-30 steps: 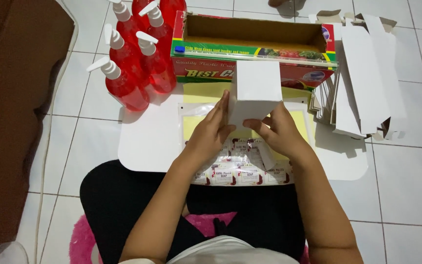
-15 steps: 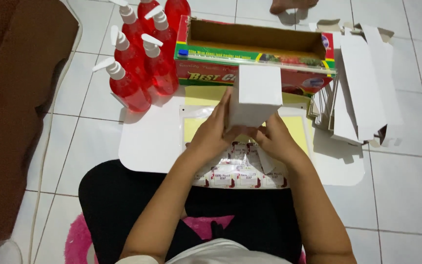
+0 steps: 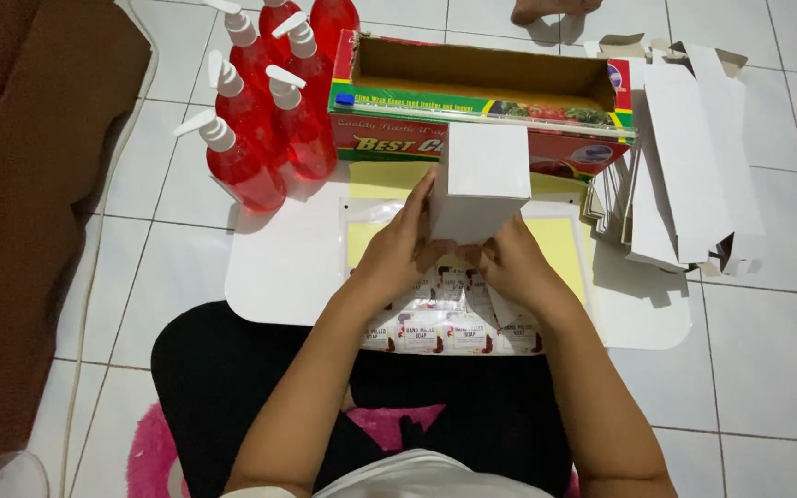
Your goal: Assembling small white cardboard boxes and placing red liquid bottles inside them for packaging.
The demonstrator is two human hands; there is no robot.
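A small white cardboard box (image 3: 481, 175) is held upright over a low white board (image 3: 279, 267) in front of me. My left hand (image 3: 403, 244) grips its left side and lower edge. At the box's bottom end my right hand (image 3: 505, 263) has its fingers against the flap. Below the hands lies a clear bag of printed label stickers (image 3: 449, 323), and under that a yellow sheet (image 3: 560, 244).
Several red pump bottles (image 3: 260, 129) stand at the back left. A long red and green wrap dispenser box (image 3: 500, 92) lies behind the white box. Flat white carton blanks (image 3: 684, 157) are stacked on the right. A brown wooden surface (image 3: 20, 203) lies left.
The hands and white box stay in nearly the same place; the fingers have shifted slightly at the box's bottom end. The view has drifted a little.
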